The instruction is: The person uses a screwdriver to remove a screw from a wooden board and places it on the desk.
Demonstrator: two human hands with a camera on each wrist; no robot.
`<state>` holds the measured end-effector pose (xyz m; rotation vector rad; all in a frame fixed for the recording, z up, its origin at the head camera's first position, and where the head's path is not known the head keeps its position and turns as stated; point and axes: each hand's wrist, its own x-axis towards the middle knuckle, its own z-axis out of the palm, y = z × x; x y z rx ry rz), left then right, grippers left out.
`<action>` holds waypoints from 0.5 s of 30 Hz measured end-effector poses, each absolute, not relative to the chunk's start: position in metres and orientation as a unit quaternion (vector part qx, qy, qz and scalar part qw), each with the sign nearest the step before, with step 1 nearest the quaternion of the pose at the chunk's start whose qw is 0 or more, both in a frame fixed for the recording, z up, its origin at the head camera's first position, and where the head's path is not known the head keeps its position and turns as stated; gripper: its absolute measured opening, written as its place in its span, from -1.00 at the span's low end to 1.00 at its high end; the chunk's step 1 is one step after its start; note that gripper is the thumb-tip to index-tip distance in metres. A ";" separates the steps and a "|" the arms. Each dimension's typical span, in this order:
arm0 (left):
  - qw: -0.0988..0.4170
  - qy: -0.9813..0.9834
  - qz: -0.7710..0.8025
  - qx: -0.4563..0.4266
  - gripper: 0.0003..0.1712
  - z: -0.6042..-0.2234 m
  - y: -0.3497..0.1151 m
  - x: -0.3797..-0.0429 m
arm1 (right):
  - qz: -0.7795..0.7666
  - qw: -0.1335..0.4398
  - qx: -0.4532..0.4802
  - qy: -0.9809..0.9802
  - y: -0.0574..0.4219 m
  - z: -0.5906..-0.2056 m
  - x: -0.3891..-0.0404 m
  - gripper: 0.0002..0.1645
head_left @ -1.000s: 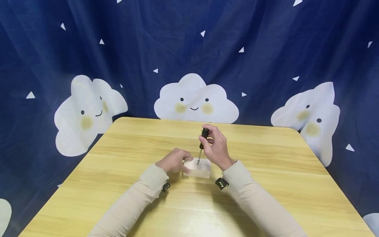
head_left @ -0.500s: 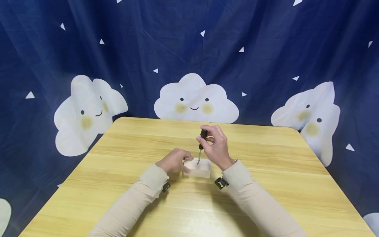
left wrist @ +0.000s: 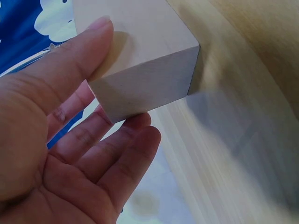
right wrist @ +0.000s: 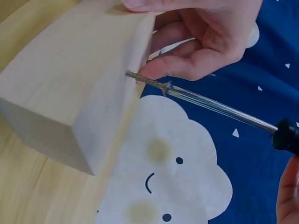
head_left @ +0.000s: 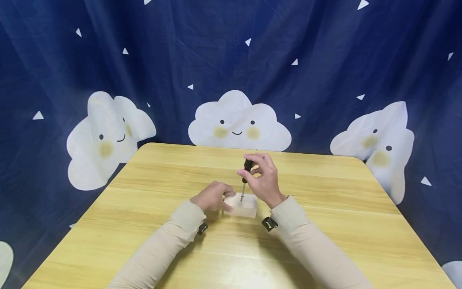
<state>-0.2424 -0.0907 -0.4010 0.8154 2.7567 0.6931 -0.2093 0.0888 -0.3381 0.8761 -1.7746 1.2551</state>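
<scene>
Block [head_left: 246, 210]: pale wood, lying on the surface [head_left: 335, 200], in front of the blue curtain [head_left: 216, 44]. Left hand [head_left: 213, 196]: fingers and thumb grip the block's left end from opposite sides, the thumb on the near face. Right hand [head_left: 265, 180]: fingers and thumb pinched on the black handle of the screwdriver [head_left: 248, 166], which stands above the block, its top leaning slightly right. Screw [right wrist: 152, 83]: point in contact with the block's upper face, much of the thread exposed; the screwdriver's tip meets its head. Depth of the point in the wood cannot be told.
</scene>
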 end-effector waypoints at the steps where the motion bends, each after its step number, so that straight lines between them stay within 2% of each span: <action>1: 0.092 0.928 0.234 0.275 -0.45 -0.401 -0.091 -0.242 | 0.495 0.391 0.339 -0.698 0.089 -0.338 -0.210 -0.53; 15: 0.094 0.931 0.231 0.268 -0.44 -0.400 -0.090 -0.241 | 0.511 0.353 0.331 -0.711 0.093 -0.337 -0.210 -0.55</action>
